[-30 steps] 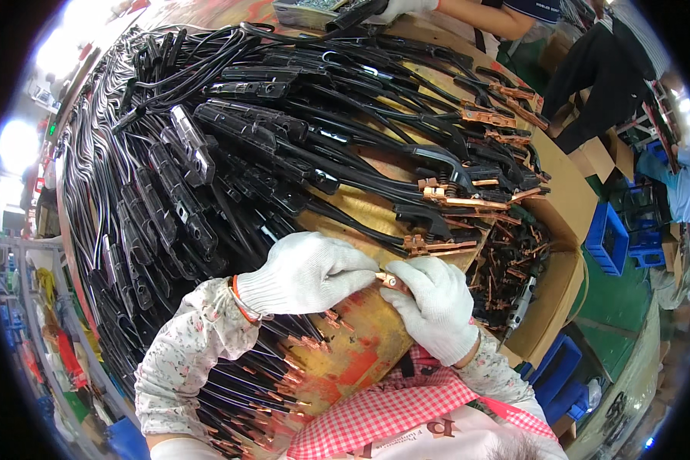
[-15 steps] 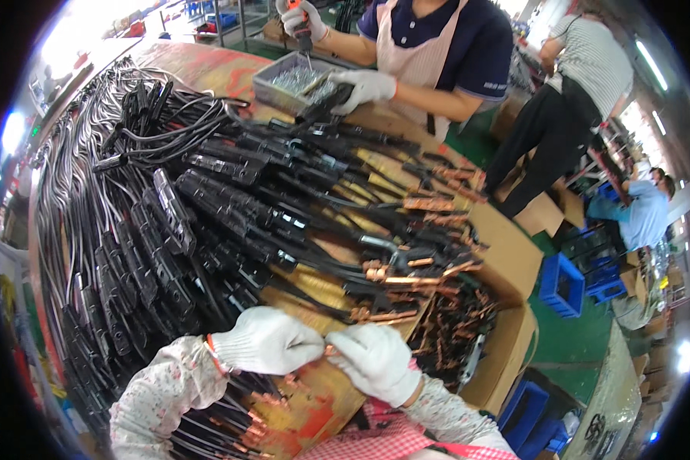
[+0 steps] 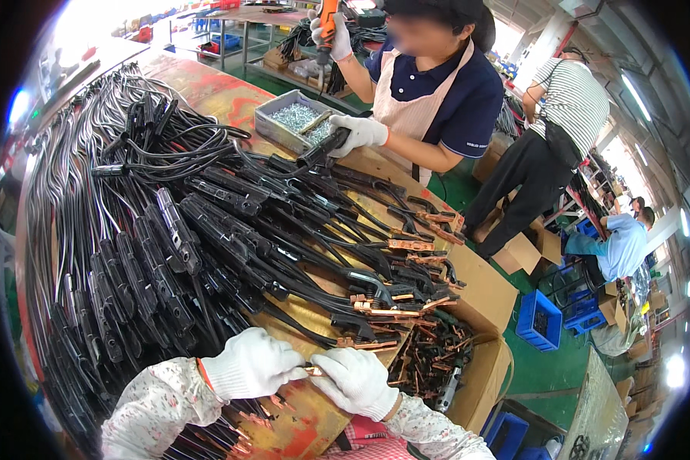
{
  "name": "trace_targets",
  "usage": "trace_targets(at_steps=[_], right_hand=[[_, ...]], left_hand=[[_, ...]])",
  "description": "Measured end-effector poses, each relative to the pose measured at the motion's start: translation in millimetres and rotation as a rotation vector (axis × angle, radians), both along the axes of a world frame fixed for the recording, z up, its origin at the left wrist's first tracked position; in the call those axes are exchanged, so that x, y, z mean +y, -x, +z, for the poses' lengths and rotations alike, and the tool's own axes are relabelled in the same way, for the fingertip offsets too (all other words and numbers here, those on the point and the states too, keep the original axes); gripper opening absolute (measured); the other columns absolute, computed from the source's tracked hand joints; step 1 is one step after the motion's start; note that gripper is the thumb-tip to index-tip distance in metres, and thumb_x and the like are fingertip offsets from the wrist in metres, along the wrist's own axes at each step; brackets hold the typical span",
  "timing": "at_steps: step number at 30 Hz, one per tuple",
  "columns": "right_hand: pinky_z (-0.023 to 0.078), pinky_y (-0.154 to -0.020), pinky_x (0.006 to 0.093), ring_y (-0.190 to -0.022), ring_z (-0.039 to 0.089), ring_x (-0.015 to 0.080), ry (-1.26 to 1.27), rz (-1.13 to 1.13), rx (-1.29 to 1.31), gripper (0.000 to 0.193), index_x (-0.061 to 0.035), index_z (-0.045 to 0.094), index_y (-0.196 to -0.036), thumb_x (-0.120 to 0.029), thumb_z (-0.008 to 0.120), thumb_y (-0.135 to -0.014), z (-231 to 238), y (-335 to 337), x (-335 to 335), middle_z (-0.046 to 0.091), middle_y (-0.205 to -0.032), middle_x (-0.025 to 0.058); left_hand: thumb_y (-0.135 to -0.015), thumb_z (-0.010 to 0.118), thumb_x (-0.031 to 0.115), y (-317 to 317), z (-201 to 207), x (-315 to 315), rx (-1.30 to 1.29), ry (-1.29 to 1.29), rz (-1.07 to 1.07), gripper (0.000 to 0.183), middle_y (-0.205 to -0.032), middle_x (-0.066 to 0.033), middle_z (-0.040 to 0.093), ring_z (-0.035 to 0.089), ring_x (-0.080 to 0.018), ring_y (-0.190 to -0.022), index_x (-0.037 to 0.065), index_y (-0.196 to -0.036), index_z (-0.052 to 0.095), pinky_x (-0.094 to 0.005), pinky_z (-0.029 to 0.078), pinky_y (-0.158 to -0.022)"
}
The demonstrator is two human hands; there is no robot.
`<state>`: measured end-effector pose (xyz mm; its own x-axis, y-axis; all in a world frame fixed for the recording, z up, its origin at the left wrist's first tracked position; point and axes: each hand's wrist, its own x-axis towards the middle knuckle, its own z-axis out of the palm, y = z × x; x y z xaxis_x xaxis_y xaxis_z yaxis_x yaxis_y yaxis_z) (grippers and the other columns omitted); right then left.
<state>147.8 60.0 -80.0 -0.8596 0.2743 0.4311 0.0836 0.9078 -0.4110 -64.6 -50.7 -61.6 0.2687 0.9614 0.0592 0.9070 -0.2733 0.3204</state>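
In white knit gloves, my left hand [image 3: 257,366] and my right hand [image 3: 356,382] meet at the table's near edge, fingers closed. A small copper-coloured piece [image 3: 313,371] shows between the fingertips, pinched by my right hand. My left fingers close right beside it; what they grip is hidden. Below my left hand lie cables with bare copper ends [image 3: 272,406]. Beyond my hands spreads a heap of black cabled handles [image 3: 230,222], which look like welding electrode holders, many with copper jaws [image 3: 376,307].
Right of my hands, a cardboard box [image 3: 483,383] holds copper-jawed parts. Across the table, a co-worker holds an orange power screwdriver [image 3: 327,27] and a black handle [image 3: 323,149] beside a grey screw tray [image 3: 276,130]. Blue crates [image 3: 539,320] stand on the green floor.
The view has shifted, showing more of the far side. The co-worker's screwdriver has risen away from the screw tray. My hands stay together at the copper piece.
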Motion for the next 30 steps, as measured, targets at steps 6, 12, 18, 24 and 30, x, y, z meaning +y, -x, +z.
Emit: trace_targets(at_steps=[6, 12, 18, 24, 30], right_hand=[[0.05, -0.069, 0.0352, -0.084, 0.067, 0.025, 0.004, 0.079, -0.117, 0.035, -0.0082, 0.066, -0.113, -0.027, 0.075, -0.084, 6, 13, 1, 0.067, -0.097, 0.0068], [0.051, -0.067, 0.0372, -0.082, 0.066, 0.0269, 0.006, 0.04, -0.01, 0.035, -0.0072, 0.064, -0.114, -0.024, 0.073, -0.084, -3, 11, -3, 0.065, -0.1, 0.0089], [0.052, -0.07, 0.0376, -0.083, 0.068, 0.0289, 0.057, 0.004, -0.022, 0.035, -0.0046, 0.066, -0.111, -0.021, 0.075, -0.081, 0, 10, -4, 0.068, -0.099, 0.0105], [0.053, -0.067, 0.0381, -0.079, 0.068, 0.0292, 0.067, 0.013, 0.001, 0.034, -0.0043, 0.066, -0.109, -0.021, 0.075, -0.081, -2, 11, -3, 0.068, -0.097, 0.0109], [0.051, -0.063, 0.0371, -0.075, 0.065, 0.027, 0.084, 0.009, 0.012, 0.03, -0.0079, 0.065, -0.108, -0.026, 0.072, -0.085, -4, 17, -4, 0.064, -0.092, 0.0084]], left_hand=[[-0.09, 0.064, 0.035, -4, 2, 4, -0.024, -0.031, -0.031, 0.027, -0.063, -0.0034, 0.06, 0.063, -0.0287, -0.059, 0.015, -0.075, 0.055, -0.042, 0.049, -0.055], [-0.087, 0.068, 0.035, -7, 4, 4, -0.07, 0.006, 0.022, 0.027, -0.063, -0.005, 0.06, 0.064, -0.0308, -0.06, 0.015, -0.074, 0.055, -0.044, 0.049, -0.054], [-0.088, 0.068, 0.036, -9, 8, 4, -0.054, 0.016, 0.053, 0.028, -0.06, -0.0074, 0.06, 0.064, -0.032, -0.058, 0.015, -0.072, 0.058, -0.045, 0.049, -0.053], [-0.088, 0.068, 0.037, -8, 8, 4, -0.06, 0.025, 0.072, 0.028, -0.057, -0.0085, 0.059, 0.063, -0.0327, -0.055, 0.015, -0.073, 0.059, -0.0456, 0.049, -0.054], [-0.087, 0.069, 0.035, -4, 11, 0, -0.052, -0.033, 0.048, 0.025, -0.058, -0.0071, 0.06, 0.064, -0.0312, -0.056, 0.016, -0.073, 0.06, -0.0449, 0.05, -0.054]])
